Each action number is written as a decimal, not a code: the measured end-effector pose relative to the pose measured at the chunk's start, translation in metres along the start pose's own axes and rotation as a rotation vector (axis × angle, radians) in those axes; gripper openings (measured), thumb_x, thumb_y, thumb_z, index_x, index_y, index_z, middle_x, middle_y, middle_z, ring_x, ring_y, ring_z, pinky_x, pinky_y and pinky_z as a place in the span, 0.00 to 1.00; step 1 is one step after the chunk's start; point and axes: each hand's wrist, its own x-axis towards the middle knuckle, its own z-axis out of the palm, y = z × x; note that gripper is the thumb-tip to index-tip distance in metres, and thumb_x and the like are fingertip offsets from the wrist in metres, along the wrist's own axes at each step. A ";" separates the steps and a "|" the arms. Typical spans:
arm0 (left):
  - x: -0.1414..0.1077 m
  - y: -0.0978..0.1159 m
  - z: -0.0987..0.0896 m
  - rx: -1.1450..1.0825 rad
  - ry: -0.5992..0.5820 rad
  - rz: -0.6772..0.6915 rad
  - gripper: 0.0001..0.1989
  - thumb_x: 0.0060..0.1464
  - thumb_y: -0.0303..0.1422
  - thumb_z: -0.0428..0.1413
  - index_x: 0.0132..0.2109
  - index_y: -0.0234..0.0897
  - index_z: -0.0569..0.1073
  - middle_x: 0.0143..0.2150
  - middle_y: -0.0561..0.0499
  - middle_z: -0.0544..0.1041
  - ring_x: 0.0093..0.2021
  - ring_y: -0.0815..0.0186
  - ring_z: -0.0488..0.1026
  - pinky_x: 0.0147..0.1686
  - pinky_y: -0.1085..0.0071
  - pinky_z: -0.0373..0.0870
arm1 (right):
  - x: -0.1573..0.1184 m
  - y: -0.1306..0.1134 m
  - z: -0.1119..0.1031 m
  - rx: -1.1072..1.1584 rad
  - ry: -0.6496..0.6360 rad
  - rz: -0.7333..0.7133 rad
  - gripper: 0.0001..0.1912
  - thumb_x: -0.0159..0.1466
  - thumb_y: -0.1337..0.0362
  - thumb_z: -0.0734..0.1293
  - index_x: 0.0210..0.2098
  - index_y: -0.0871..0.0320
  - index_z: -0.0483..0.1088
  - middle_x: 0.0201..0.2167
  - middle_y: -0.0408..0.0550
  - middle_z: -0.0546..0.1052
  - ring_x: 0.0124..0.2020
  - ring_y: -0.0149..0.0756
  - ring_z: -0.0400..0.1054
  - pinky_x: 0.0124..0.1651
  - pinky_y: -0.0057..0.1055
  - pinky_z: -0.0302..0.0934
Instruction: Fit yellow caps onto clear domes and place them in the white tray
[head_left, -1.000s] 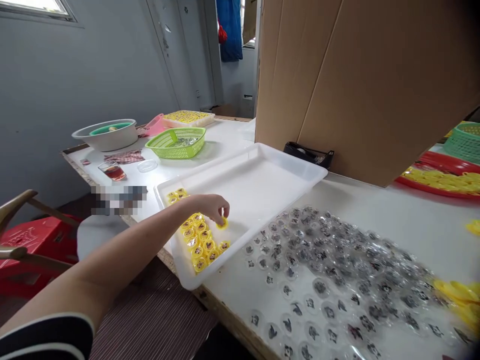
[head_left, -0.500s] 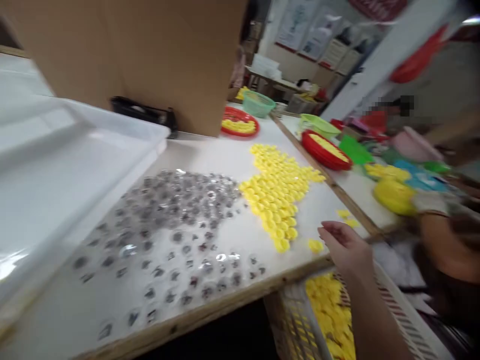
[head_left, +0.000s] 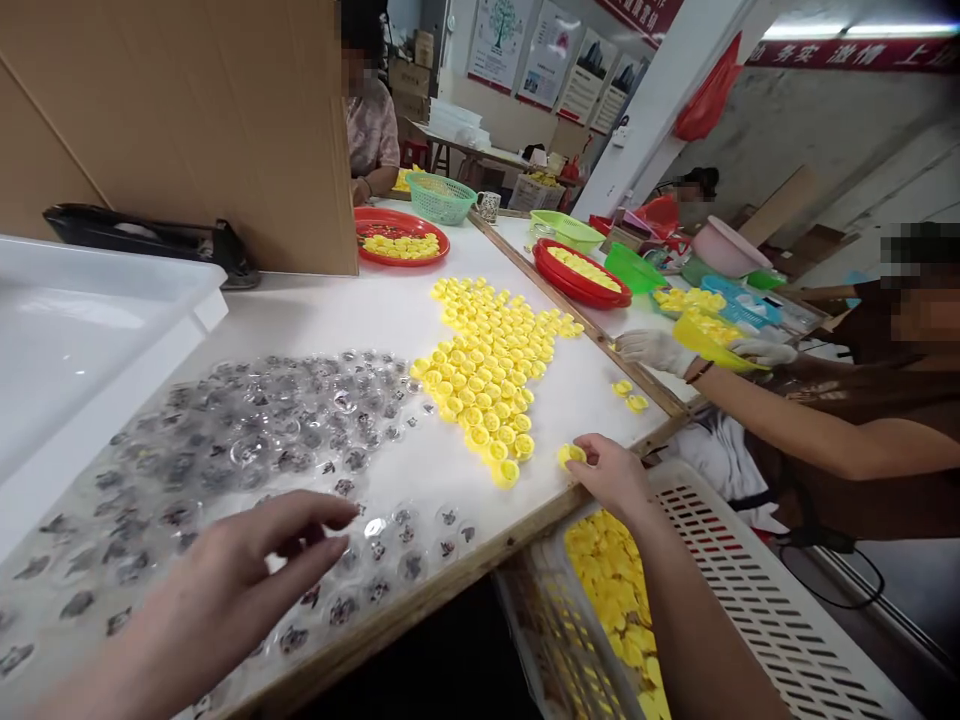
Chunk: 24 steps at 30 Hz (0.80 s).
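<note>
Two bare hands work a white table (head_left: 322, 310): the right (head_left: 611, 475) pinches a yellow piece (head_left: 571, 456); the left (head_left: 247, 580), fingers parted, hovers over clear discs (head_left: 292, 430).

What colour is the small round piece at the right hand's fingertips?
The piece is plain yellow; it shows best in the head view.

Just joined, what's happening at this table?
The right hand has its fingers on a single yellow piece near the table edge. The left hand hovers over clear discs with dark prints, fingers apart. Many yellow pieces lie grouped beside the discs. Across the wooden strip, a gloved co-worker holds a yellow bowl.
</note>
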 end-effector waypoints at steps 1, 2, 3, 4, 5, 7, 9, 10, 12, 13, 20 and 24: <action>0.005 0.005 0.015 0.008 -0.061 -0.036 0.16 0.41 0.40 0.65 0.39 0.41 0.78 0.34 0.50 0.78 0.32 0.64 0.73 0.28 0.78 0.68 | -0.006 -0.010 -0.003 0.022 0.006 -0.020 0.12 0.54 0.63 0.67 0.38 0.58 0.71 0.32 0.47 0.75 0.35 0.42 0.69 0.38 0.35 0.60; 0.010 0.009 0.028 -0.025 -0.129 -0.084 0.17 0.45 0.42 0.63 0.42 0.40 0.77 0.36 0.49 0.78 0.33 0.63 0.74 0.30 0.76 0.69 | -0.014 -0.022 -0.006 0.059 0.011 -0.061 0.12 0.55 0.62 0.67 0.39 0.57 0.71 0.33 0.46 0.75 0.36 0.40 0.69 0.39 0.34 0.61; 0.014 0.013 0.040 -0.112 -0.188 -0.142 0.19 0.48 0.43 0.60 0.46 0.40 0.75 0.39 0.47 0.78 0.35 0.62 0.75 0.33 0.74 0.71 | -0.022 -0.037 -0.008 0.103 0.012 -0.117 0.12 0.56 0.61 0.67 0.41 0.55 0.70 0.35 0.44 0.74 0.37 0.38 0.68 0.39 0.32 0.61; 0.018 0.015 0.051 -0.254 -0.223 -0.206 0.21 0.51 0.43 0.58 0.50 0.39 0.73 0.43 0.45 0.77 0.37 0.61 0.76 0.36 0.71 0.72 | -0.031 -0.055 -0.008 0.189 0.012 -0.231 0.12 0.57 0.62 0.67 0.42 0.54 0.70 0.36 0.44 0.74 0.37 0.37 0.68 0.40 0.31 0.61; 0.021 0.016 0.059 -0.406 -0.252 -0.264 0.22 0.53 0.43 0.57 0.53 0.39 0.70 0.47 0.43 0.76 0.39 0.60 0.76 0.39 0.69 0.73 | -0.040 -0.073 -0.007 0.263 0.003 -0.354 0.12 0.57 0.64 0.67 0.41 0.54 0.70 0.36 0.43 0.74 0.38 0.37 0.68 0.41 0.32 0.61; 0.024 0.016 0.072 -0.667 -0.315 -0.335 0.25 0.54 0.40 0.56 0.57 0.38 0.66 0.48 0.41 0.74 0.40 0.59 0.76 0.41 0.66 0.73 | -0.056 -0.109 0.001 0.329 -0.037 -0.541 0.12 0.57 0.67 0.69 0.41 0.55 0.70 0.37 0.44 0.74 0.40 0.37 0.67 0.43 0.33 0.60; 0.024 0.014 0.077 -0.821 -0.360 -0.331 0.24 0.55 0.37 0.57 0.57 0.37 0.66 0.45 0.42 0.75 0.37 0.62 0.76 0.40 0.67 0.74 | -0.068 -0.139 0.013 0.353 -0.078 -0.644 0.13 0.55 0.70 0.70 0.41 0.55 0.70 0.36 0.44 0.74 0.39 0.37 0.67 0.43 0.33 0.59; 0.024 0.012 0.077 -0.858 -0.379 -0.308 0.22 0.55 0.36 0.57 0.56 0.36 0.68 0.44 0.43 0.75 0.36 0.64 0.75 0.39 0.69 0.74 | -0.072 -0.150 0.020 0.362 -0.095 -0.672 0.14 0.55 0.71 0.71 0.41 0.55 0.69 0.35 0.43 0.74 0.39 0.37 0.67 0.43 0.34 0.59; 0.024 0.009 0.074 -0.868 -0.396 -0.267 0.17 0.54 0.33 0.58 0.51 0.34 0.71 0.44 0.43 0.75 0.36 0.68 0.74 0.38 0.72 0.74 | -0.076 -0.161 0.030 0.385 -0.134 -0.698 0.16 0.55 0.72 0.71 0.41 0.53 0.69 0.34 0.42 0.74 0.38 0.36 0.67 0.43 0.33 0.59; 0.025 0.007 0.071 -0.856 -0.396 -0.264 0.16 0.54 0.31 0.59 0.50 0.33 0.72 0.45 0.43 0.75 0.36 0.68 0.74 0.38 0.73 0.74 | -0.074 -0.161 0.032 0.406 -0.153 -0.697 0.17 0.55 0.72 0.71 0.42 0.53 0.69 0.35 0.41 0.74 0.38 0.36 0.67 0.43 0.33 0.59; 0.033 -0.006 0.053 -0.775 -0.247 -0.336 0.13 0.55 0.31 0.57 0.47 0.35 0.67 0.43 0.41 0.77 0.32 0.67 0.76 0.30 0.76 0.74 | -0.007 -0.058 0.003 -0.041 -0.131 -0.257 0.05 0.61 0.63 0.63 0.32 0.55 0.70 0.30 0.43 0.75 0.31 0.35 0.68 0.36 0.30 0.61; 0.037 -0.010 0.052 -0.725 -0.209 -0.338 0.12 0.54 0.35 0.58 0.43 0.35 0.68 0.42 0.43 0.77 0.32 0.70 0.75 0.29 0.80 0.72 | 0.022 -0.003 -0.015 -0.237 -0.258 -0.164 0.03 0.51 0.66 0.67 0.22 0.56 0.71 0.25 0.44 0.74 0.29 0.36 0.66 0.32 0.30 0.57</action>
